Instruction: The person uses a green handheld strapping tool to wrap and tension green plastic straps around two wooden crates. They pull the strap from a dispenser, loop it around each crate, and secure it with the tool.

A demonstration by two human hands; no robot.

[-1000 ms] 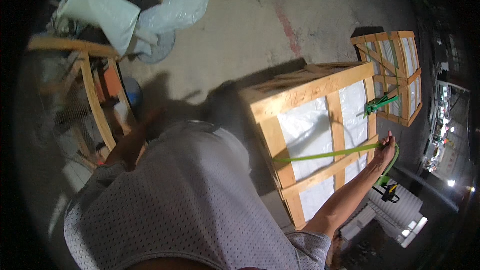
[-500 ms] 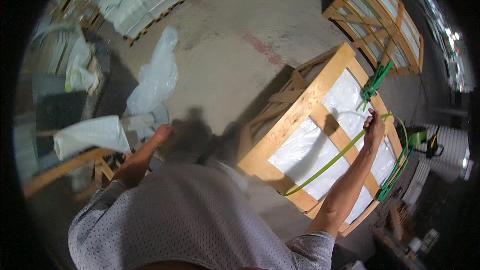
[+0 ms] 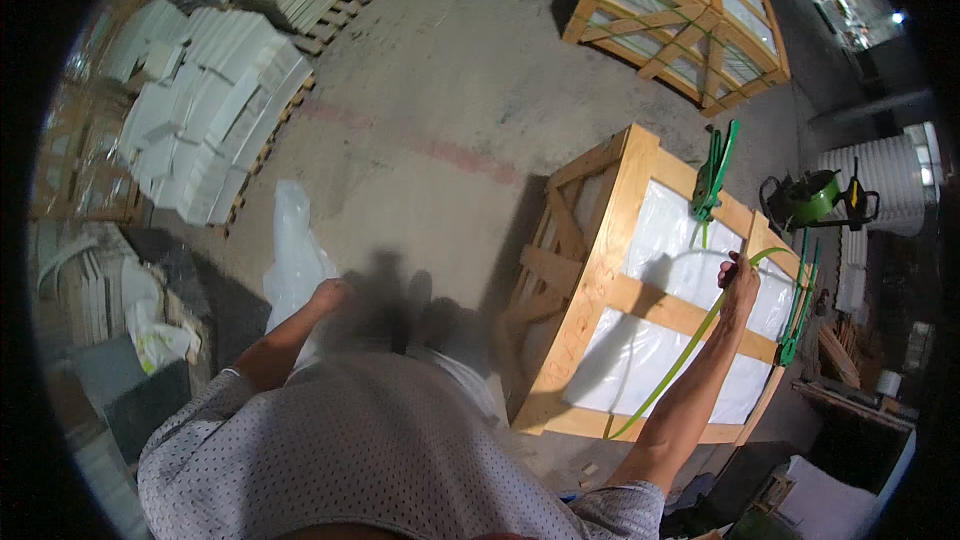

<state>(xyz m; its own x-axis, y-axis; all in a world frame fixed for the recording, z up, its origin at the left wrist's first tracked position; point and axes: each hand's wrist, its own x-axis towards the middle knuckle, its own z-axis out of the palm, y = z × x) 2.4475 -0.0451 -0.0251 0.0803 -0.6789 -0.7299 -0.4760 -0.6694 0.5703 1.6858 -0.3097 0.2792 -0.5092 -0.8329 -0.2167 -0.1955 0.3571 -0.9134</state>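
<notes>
My right hand (image 3: 738, 290) is closed around a flat light-green packing strap (image 3: 688, 352), above a wooden crate (image 3: 592, 285) filled with white-wrapped contents. One length of strap droops from the hand toward the crate's near edge; another loops to the right. Green long-handled strapping tools rest on the crate: one strapping tool (image 3: 712, 180) at its far edge, another strapping tool (image 3: 797, 310) along its right edge. My left hand (image 3: 328, 295) hangs with curled fingers, over the floor near crumpled translucent plastic film (image 3: 292, 240). Nothing shows in it.
Another strapped crate (image 3: 690, 25) stands at the far right. Stacked white slabs (image 3: 215, 115) sit on a pallet to the left, with more pallets behind. A green strap reel (image 3: 815, 202) stands right of the near crate. Grey concrete floor (image 3: 440, 80) runs between them.
The view has turned, so both crates appear farther left and the slab stacks show more fully. My right hand keeps hold of the strap. The white roll at the left has left view.
</notes>
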